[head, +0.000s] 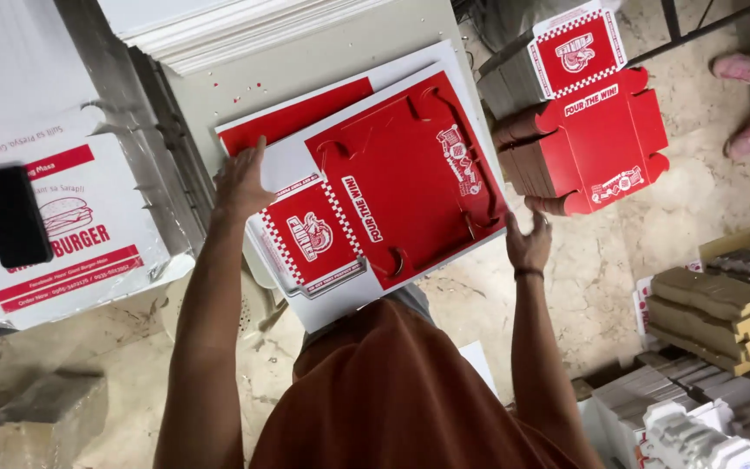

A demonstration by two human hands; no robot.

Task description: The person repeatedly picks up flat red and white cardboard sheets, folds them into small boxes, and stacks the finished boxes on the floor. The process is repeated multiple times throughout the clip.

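The left hand [240,182] lies flat, fingers spread, on the printed red and white card sheet [375,204] resting on the tabletop [305,74]; the right hand [529,241] is open at the sheet's right edge, gripping nothing. With only one palm pinning it, the sheet could likely slide or its punched-out box blank tear crookedly, or it could knock the stack of red blanks [596,143] just beside it

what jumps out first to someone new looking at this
The big red printed cardboard sheet at centre, with the left hand flat on its left side and the right hand at its right edge. Upper right sits a stack of red die-cut box blanks; a black phone lies far left.
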